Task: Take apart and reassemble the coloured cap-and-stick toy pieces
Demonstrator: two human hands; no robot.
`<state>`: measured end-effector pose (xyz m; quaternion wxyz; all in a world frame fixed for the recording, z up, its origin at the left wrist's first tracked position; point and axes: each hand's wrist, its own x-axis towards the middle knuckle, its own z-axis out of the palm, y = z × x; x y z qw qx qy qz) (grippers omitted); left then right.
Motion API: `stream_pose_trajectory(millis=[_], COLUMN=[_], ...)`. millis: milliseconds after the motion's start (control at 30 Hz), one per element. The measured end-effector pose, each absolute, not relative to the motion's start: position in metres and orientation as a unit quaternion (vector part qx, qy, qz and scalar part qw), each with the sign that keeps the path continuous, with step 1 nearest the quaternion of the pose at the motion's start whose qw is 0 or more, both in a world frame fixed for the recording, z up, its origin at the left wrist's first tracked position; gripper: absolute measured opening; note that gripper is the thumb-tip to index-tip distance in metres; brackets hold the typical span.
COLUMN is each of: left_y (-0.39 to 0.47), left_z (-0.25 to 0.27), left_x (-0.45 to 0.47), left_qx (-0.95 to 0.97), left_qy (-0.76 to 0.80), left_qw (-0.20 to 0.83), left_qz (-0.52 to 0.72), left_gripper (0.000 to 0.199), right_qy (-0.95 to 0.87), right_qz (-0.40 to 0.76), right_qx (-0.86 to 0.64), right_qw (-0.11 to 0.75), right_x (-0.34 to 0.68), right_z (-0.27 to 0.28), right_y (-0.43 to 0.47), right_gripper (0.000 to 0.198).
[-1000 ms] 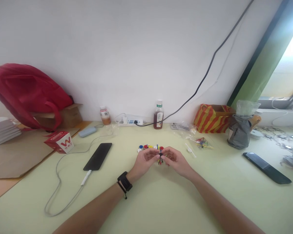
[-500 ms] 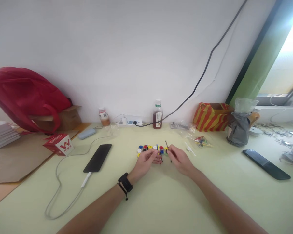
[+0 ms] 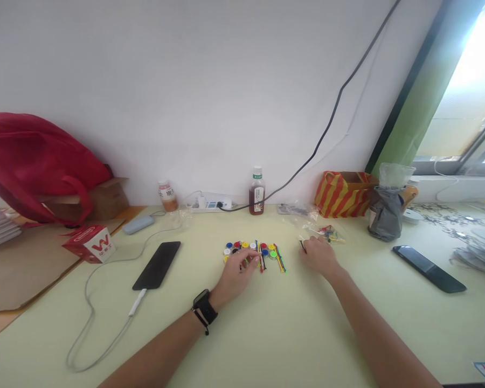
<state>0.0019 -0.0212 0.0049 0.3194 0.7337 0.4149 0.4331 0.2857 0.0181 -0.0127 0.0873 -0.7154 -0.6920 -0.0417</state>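
Small round discs (image 3: 263,246) in blue, white, yellow, red, black and green lie in a cluster on the table. Thin coloured sticks (image 3: 281,260) lie in a bundle at the cluster's right end, with more sticks (image 3: 262,261) further left. My left hand (image 3: 239,268) rests over the front of the cluster with its fingers curled together; what they hold, if anything, is hidden. To the right, my right hand (image 3: 318,256) is closed and low over the table. A thin dark stick (image 3: 303,246) pokes out of its fingers.
A clear bag with small coloured pieces (image 3: 332,233) lies behind my right hand. A charging phone (image 3: 157,265) lies left, another dark device (image 3: 428,268) right. Along the wall stand a brown bottle (image 3: 257,194), a power strip (image 3: 214,203) and a striped bag (image 3: 341,195).
My right hand has moved right, away from the discs, with the dark stick, to where a white disc piece lay. The stick bundle at the right end is now uncovered. My left hand has shifted slightly.
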Motion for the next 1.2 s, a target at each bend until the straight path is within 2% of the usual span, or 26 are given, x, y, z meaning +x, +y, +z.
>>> stream_pose_trajectory(millis=[67, 200, 300, 467, 767, 900, 1000, 1200], left_y=[-0.026, -0.033, -0.033, -0.033, -0.036, -0.034, -0.033, -0.033], left_z=[0.008, 0.009, 0.007, 0.011, 0.012, 0.011, 0.011, 0.003], left_x=[0.0, -0.001, 0.001, 0.003, 0.007, 0.008, 0.008, 0.01], left_qx=[0.801, 0.874, 0.888, 0.892, 0.897, 0.901, 0.906, 0.906], left_qy=[0.395, 0.362, 0.354, 0.343, 0.314, 0.305, 0.292, 0.265], left_qw=[0.228, 0.15, 0.14, 0.152, 0.144, 0.141, 0.146, 0.155], left_qz=[0.387, 0.289, 0.257, 0.254, 0.274, 0.273, 0.269, 0.293], left_gripper=[0.027, 0.047, 0.054, 0.054, 0.037, 0.026, 0.023, 0.018], right_qy=[-0.684, -0.664, -0.667, -0.706, -0.639, -0.658, -0.679, -0.717], right_qz=[-0.044, -0.049, -0.074, -0.088, -0.001, 0.013, 0.015, 0.063], right_qx=[-0.722, -0.74, -0.726, -0.634, -0.593, -0.573, -0.545, -0.499], right_qw=[0.089, 0.098, 0.149, 0.302, 0.49, 0.489, 0.492, 0.482], right_x=[0.289, 0.297, 0.295, 0.275, 0.258, 0.255, 0.253, 0.256], right_z=[-0.014, -0.014, -0.012, -0.006, 0.005, 0.006, 0.005, -0.004], right_y=[0.02, 0.022, 0.024, 0.022, 0.009, 0.008, 0.012, 0.019], right_gripper=[0.019, 0.019, 0.017, 0.049, 0.033, 0.038, 0.029, 0.04])
